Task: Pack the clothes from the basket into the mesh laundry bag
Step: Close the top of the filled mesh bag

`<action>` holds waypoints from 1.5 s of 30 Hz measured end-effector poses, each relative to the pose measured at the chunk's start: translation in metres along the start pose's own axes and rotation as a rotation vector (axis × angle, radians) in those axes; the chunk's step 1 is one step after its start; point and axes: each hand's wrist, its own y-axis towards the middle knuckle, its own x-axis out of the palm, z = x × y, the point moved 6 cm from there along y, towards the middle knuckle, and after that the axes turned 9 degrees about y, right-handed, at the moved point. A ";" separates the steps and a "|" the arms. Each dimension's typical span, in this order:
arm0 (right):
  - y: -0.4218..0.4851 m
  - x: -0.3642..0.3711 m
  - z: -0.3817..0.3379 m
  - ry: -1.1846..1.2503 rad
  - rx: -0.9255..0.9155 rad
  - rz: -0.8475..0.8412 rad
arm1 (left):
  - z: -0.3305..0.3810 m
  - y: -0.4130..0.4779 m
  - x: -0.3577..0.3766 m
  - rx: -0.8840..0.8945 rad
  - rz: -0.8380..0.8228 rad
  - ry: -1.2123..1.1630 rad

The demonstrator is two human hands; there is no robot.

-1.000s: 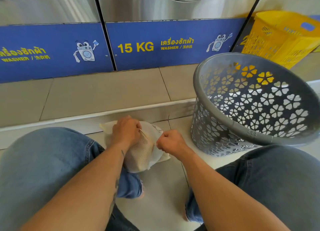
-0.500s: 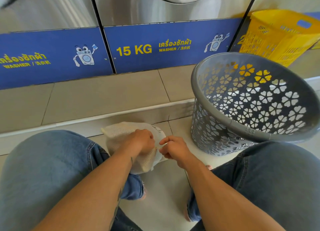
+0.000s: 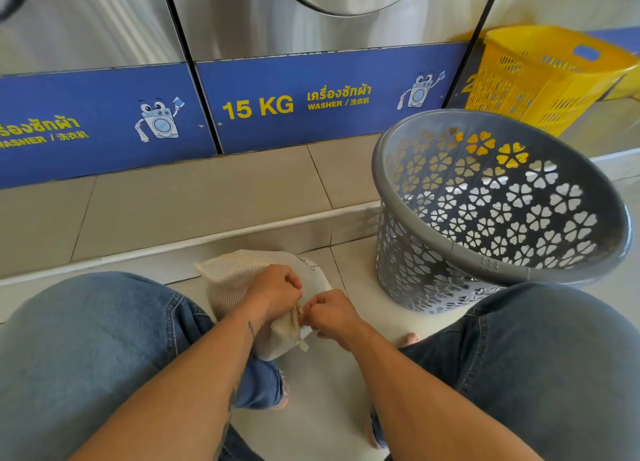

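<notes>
The mesh laundry bag [image 3: 235, 280] lies on the floor [image 3: 322, 391] between my knees, rounded and full. My left hand [image 3: 277, 292] grips its gathered mouth to keep it closed. My right hand [image 3: 334, 317] pinches what seems to be the cord [image 3: 297, 317] just beside it, and I judge this is the closing step. The grey basket [image 3: 485, 261] stands near on my right, with no clothes visible inside.
</notes>
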 end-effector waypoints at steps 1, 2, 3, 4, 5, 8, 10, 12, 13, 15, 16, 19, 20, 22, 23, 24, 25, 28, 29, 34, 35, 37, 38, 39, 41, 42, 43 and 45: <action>0.000 0.000 -0.001 -0.010 -0.002 0.000 | 0.001 0.001 0.000 0.022 0.003 -0.008; 0.000 0.000 -0.001 -0.009 -0.007 -0.002 | 0.002 0.001 0.000 0.038 0.007 -0.012; -0.001 0.000 -0.002 0.001 -0.015 -0.006 | 0.003 0.001 0.000 0.051 0.013 -0.018; -0.001 -0.001 -0.003 0.018 -0.023 -0.012 | 0.003 0.002 0.000 0.058 0.017 -0.025; -0.001 -0.001 -0.004 0.033 -0.030 -0.018 | 0.002 0.002 0.000 0.064 0.022 -0.033; 0.002 0.000 -0.007 0.015 -0.064 -0.026 | 0.002 0.004 -0.001 0.075 0.047 -0.053; 0.003 0.002 -0.009 0.008 -0.085 -0.034 | 0.002 0.006 -0.002 0.074 0.070 -0.062; 0.006 0.004 -0.009 0.024 -0.090 -0.044 | 0.000 0.007 -0.003 0.068 0.086 -0.066; 0.007 0.005 -0.008 0.036 -0.085 -0.049 | -0.001 0.008 -0.003 0.063 0.089 -0.067; 0.007 0.007 -0.006 0.051 -0.069 -0.067 | -0.003 0.008 -0.004 0.049 0.098 -0.083; 0.007 0.009 -0.004 0.037 -0.063 -0.084 | -0.005 0.009 -0.006 0.039 0.107 -0.100; 0.006 0.016 0.003 0.015 -0.043 -0.115 | -0.009 0.011 -0.011 0.014 0.126 -0.146; 0.006 0.018 0.004 0.043 -0.045 -0.115 | -0.010 0.012 -0.011 0.010 0.119 -0.156; 0.004 0.020 0.002 0.085 -0.055 -0.116 | -0.010 0.014 -0.009 -0.005 0.085 -0.173; 0.004 0.020 0.002 0.098 -0.053 -0.119 | -0.010 0.014 -0.008 -0.011 0.065 -0.177; 0.003 0.019 0.002 0.109 -0.046 -0.121 | -0.010 0.015 -0.006 -0.012 0.047 -0.183; 0.002 0.018 0.003 0.123 -0.033 -0.120 | -0.009 0.014 -0.005 -0.009 0.030 -0.192; 0.001 0.011 0.005 0.195 0.012 -0.105 | -0.006 0.012 -0.003 -0.006 -0.033 -0.205; 0.001 0.010 0.005 0.222 0.028 -0.104 | -0.005 0.011 -0.001 -0.002 -0.069 -0.196; 0.000 0.005 0.005 0.367 0.135 -0.029 | -0.008 0.008 0.009 0.018 -0.253 -0.128; 0.000 0.005 0.006 0.391 0.149 -0.024 | -0.009 0.007 0.010 0.027 -0.265 -0.085; -0.001 0.005 0.005 0.439 0.176 -0.044 | -0.011 0.004 0.011 0.030 -0.261 -0.062; -0.002 0.006 0.004 0.469 0.191 -0.059 | -0.012 0.002 0.011 0.029 -0.255 -0.075; -0.002 0.006 0.002 0.507 0.209 -0.072 | -0.013 0.001 0.011 0.025 -0.254 -0.087; -0.002 0.003 0.000 0.594 0.250 -0.086 | -0.013 -0.002 0.012 0.022 -0.257 -0.092; -0.002 0.001 -0.002 0.622 0.262 -0.088 | -0.013 -0.004 0.013 0.021 -0.259 -0.092; -0.001 -0.001 -0.002 0.626 0.266 -0.082 | -0.013 -0.005 0.014 0.020 -0.264 -0.098; -0.001 -0.004 -0.002 0.593 0.258 -0.063 | -0.014 -0.005 0.014 0.015 -0.267 -0.109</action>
